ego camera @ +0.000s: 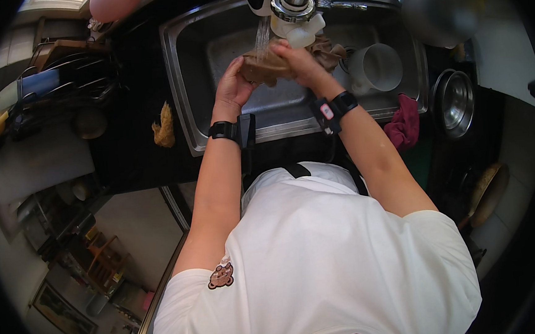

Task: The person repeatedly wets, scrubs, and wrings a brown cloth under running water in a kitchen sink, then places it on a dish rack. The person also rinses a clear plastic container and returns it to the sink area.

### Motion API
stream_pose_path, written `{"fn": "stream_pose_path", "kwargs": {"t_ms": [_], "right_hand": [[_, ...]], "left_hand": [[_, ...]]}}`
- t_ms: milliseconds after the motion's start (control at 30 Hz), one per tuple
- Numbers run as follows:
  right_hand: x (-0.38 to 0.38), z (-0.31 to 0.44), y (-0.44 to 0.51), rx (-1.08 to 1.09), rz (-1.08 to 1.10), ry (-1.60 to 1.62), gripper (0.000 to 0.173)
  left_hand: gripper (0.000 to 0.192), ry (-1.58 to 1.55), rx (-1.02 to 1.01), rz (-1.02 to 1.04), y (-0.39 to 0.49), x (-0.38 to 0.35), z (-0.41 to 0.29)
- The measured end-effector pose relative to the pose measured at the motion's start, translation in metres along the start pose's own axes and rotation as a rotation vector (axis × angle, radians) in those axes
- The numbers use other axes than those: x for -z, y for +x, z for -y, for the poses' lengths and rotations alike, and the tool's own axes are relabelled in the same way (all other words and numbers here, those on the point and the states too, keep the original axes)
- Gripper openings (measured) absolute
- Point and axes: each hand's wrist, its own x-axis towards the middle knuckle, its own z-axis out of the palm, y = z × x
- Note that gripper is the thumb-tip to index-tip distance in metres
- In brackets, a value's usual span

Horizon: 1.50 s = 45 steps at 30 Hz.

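Note:
A wet brown cloth point(267, 69) is stretched between my two hands above the stainless steel sink point(283, 121). My left hand point(234, 86) grips its left end, thumb on top. Further along, my right hand point(304, 64) holds the cloth, and a bunched part of it hangs past that hand to the right. Water from the faucet point(298, 6) pours in several thin streams onto the cloth between the hands. To the right of my right hand, a translucent plastic cup point(377, 68) lies in the sink by the drain.
A dark red cloth point(404, 122) drapes over the sink's front right edge. Metal bowls point(456, 102) stand right of the sink. A yellowish loofah point(164, 127) lies on the black counter to the left, near a dish rack point(71, 83). A pan point(488, 193) is at far right.

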Motion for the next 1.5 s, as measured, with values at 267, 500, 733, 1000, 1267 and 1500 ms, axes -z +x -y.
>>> {"fn": "stream_pose_path", "kwargs": {"t_ms": [267, 500, 733, 1000, 1267, 1500], "right_hand": [[-0.025, -0.008, 0.016, 0.015, -0.507, -1.131, 0.037], [-0.004, -0.016, 0.025, -0.007, -0.469, -1.198, 0.038], [0.062, -0.004, 0.019, 0.116, -0.081, -0.044, 0.023], [-0.004, -0.006, -0.003, -0.096, -0.164, 0.081, 0.032], [-0.027, -0.021, 0.012, 0.324, -0.362, -1.201, 0.031], [0.0, -0.014, 0.016, 0.147, -0.271, -1.086, 0.035]], "left_hand": [[0.037, 0.148, -0.194, 0.027, 0.024, -0.029, 0.04], [0.031, 0.241, -0.056, -0.011, 0.02, -0.017, 0.029], [0.027, 0.95, 0.111, -0.05, -0.014, -0.011, -0.019], [0.022, -0.016, -0.031, 0.055, 0.001, -0.01, 0.003], [0.032, 0.194, -0.059, -0.205, 0.02, -0.022, 0.041], [0.03, 0.335, -0.113, 0.047, 0.01, -0.022, 0.017]]}}
